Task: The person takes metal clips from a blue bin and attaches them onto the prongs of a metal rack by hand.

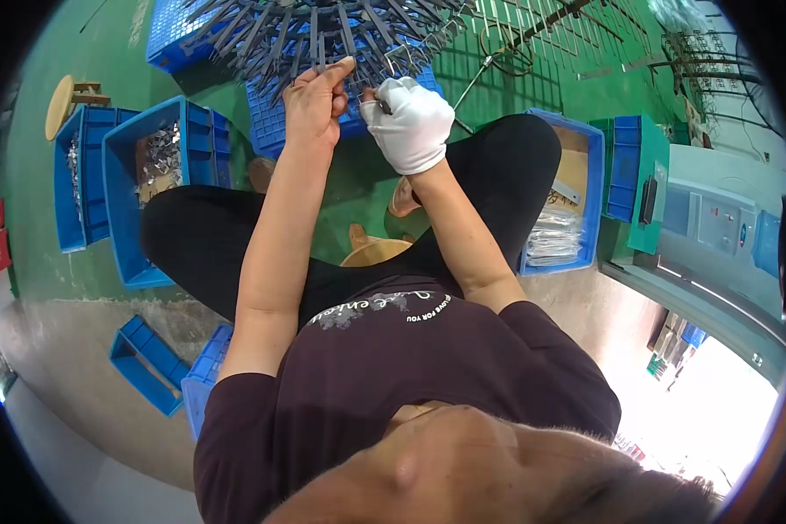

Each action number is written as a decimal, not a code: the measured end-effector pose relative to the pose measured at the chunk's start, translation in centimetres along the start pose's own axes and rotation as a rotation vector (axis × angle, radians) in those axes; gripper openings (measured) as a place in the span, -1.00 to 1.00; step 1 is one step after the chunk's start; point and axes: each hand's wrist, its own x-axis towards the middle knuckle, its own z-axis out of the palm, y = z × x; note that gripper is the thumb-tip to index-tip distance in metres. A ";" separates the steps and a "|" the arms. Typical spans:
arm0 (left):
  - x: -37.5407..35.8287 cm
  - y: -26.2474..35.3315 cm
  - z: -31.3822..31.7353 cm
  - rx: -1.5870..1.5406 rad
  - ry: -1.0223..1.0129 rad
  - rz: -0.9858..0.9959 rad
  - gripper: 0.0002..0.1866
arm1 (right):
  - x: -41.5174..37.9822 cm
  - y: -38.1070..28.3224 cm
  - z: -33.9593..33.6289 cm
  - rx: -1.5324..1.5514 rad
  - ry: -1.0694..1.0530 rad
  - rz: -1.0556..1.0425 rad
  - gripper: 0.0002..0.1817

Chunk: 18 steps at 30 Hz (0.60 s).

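A rack of many dark, narrow metal strips (275,39) fans out at the top of the head view. My left hand (313,106), bare, is at the rack's lower edge. Its thumb and fingers are pinched on the end of one strip. Just to the right, my right hand (410,124) wears a white glove with the fingertips uncovered. Its fingers are curled closed around something small and dark, mostly hidden by the glove. Close above the gloved hand, small shiny metal pieces (402,61) hang along the rack's edge.
Blue crates (113,223) holding small metal parts stand at left. Another blue crate (596,210) with plastic-wrapped packs is by my right knee. A blue crate (266,131) sits under the rack. Wire racks (541,44) stand at upper right, a wooden stool (59,103) at upper left.
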 end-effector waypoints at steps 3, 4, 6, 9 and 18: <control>0.1 -0.2 -0.1 -0.001 -0.006 0.006 -0.86 | -0.3 0.2 0.2 0.012 0.010 -0.015 -0.81; 0.1 -0.1 -0.1 0.001 -0.008 0.009 -0.86 | -0.4 0.3 0.3 0.023 0.015 -0.017 -0.81; 0.1 0.0 0.0 0.006 -0.004 0.016 -0.87 | -0.5 0.3 0.5 0.035 0.015 -0.014 -0.81; 0.0 -0.1 -0.1 0.005 -0.009 0.018 -0.87 | -0.5 0.2 0.5 0.021 0.001 0.009 -0.82; 0.2 -0.2 -0.2 0.022 -0.015 0.025 -0.87 | 0.4 -0.6 0.1 -0.026 -0.063 0.071 -0.86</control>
